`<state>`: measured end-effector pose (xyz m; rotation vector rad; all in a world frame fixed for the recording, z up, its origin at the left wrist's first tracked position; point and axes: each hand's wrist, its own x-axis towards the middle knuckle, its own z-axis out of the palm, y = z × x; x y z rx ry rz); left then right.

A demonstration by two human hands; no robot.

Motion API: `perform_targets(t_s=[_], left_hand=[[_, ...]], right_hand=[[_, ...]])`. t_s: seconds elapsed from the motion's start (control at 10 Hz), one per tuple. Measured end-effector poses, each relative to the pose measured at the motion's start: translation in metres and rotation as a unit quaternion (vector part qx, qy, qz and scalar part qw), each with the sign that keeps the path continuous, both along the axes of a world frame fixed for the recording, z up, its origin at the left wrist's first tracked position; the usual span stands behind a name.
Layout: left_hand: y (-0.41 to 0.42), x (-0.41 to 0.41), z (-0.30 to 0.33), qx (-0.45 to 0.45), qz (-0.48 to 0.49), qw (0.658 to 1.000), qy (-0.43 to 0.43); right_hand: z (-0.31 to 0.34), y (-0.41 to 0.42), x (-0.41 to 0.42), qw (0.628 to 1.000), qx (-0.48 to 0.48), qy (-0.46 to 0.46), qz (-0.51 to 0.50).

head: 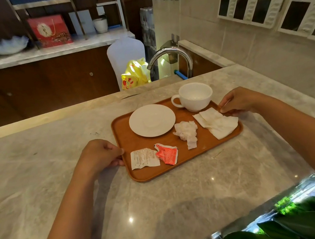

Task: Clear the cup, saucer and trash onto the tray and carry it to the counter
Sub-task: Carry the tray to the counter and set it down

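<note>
Gripping the tray [139, 173] at both short edges: left hand [101, 156] curled closed on the 9 o'clock rim, right hand [240, 100] pinched on the 3 o'clock rim. Cup [194, 96] at 1 o'clock, saucer [152, 120] at 11, napkins and wrappers toward 6. Tray sits on the marble counter [39, 175]. Loading looks done; likely set-down, so next comes release.

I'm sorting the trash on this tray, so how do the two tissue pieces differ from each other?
The crumpled tissue is balled into a lumpy wad near the tray's middle; the folded napkin lies flat in layers at the right edge. The napkin looks larger and overhangs the tray rim slightly, beside the right hand; the wad sits fully inside, touched by neither hand. Both are white paper.
</note>
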<state>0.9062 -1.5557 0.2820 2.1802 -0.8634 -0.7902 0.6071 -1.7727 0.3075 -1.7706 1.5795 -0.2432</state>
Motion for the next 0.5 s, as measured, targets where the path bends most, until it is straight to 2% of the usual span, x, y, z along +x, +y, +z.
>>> perform_targets(t_s=[0.3,0.4,0.5], left_hand=[[0.016,-0.001,-0.001,-0.035,-0.013,0.999,-0.003],[0.032,-0.003,0.01,-0.03,-0.039,0.995,-0.085],[0.065,-0.016,0.006,-0.054,-0.085,0.985,-0.141]], right_hand=[[0.004,0.023,-0.003,0.996,-0.037,-0.033,-0.069],[0.018,0.049,-0.011,0.991,-0.1,-0.017,-0.09],[0.007,0.091,-0.024,0.982,-0.181,0.018,-0.055]])
